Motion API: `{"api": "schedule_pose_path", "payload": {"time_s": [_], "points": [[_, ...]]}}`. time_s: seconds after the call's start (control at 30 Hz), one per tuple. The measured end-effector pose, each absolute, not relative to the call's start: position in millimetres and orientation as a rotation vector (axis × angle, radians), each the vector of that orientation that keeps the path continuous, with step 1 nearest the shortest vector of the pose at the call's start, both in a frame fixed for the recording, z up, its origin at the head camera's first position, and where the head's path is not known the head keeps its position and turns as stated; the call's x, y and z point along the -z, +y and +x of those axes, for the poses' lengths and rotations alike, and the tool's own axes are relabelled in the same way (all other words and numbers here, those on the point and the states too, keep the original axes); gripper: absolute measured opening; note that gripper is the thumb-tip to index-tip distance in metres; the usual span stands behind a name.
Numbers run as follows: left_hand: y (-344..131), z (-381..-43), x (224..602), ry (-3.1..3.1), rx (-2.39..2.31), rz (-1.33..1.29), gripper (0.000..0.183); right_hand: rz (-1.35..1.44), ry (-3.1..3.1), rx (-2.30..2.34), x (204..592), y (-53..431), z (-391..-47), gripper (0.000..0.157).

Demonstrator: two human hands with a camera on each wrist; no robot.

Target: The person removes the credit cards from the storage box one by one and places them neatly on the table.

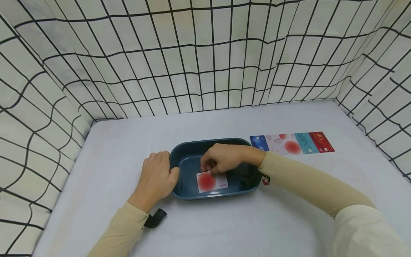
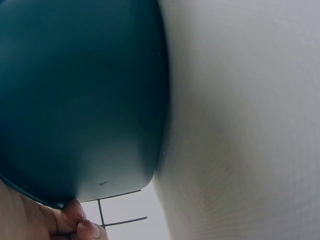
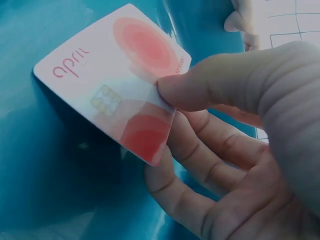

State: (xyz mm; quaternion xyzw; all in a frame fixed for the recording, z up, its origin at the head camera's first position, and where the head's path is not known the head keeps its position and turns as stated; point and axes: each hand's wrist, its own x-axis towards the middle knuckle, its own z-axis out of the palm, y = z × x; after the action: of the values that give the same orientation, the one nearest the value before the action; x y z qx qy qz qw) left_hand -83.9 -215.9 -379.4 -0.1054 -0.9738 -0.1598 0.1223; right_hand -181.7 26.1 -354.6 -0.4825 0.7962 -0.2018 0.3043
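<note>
In the head view my right hand (image 1: pixel 223 157) is inside a dark teal plastic tray (image 1: pixel 189 196), pinching a white bank card (image 1: pixel 221 181) with red circles. The right wrist view shows the thumb on the face of the card (image 3: pixel 87 82) and fingers behind its edge; it bears the word "april" and a chip. The card is tilted, one side raised off the tray floor. My left hand (image 1: pixel 157 176) grips the tray's left end at the rim. Its curled fingertips (image 2: pixel 75 212) show against the tray's outer wall (image 2: pixel 100 100) in the left wrist view.
To the right of the tray lies a row of cards: blue (image 1: pixel 259 142), white with red circles (image 1: pixel 284 144), teal (image 1: pixel 305 142) and red (image 1: pixel 321 142). A small red patch (image 1: pixel 265 181) shows beneath the right wrist. Black netting (image 1: pixel 199 46) over white walls encloses the white table (image 1: pixel 135 132).
</note>
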Motion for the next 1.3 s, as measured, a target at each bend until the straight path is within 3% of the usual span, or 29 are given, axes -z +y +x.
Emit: {"api": "schedule_pose_path", "payload": {"time_s": [1.3], "points": [[-214,-84,380,-2.874,0.452,-0.269,0.015,-1.219,2.229,0.773,319,59,-169,0.022]]}}
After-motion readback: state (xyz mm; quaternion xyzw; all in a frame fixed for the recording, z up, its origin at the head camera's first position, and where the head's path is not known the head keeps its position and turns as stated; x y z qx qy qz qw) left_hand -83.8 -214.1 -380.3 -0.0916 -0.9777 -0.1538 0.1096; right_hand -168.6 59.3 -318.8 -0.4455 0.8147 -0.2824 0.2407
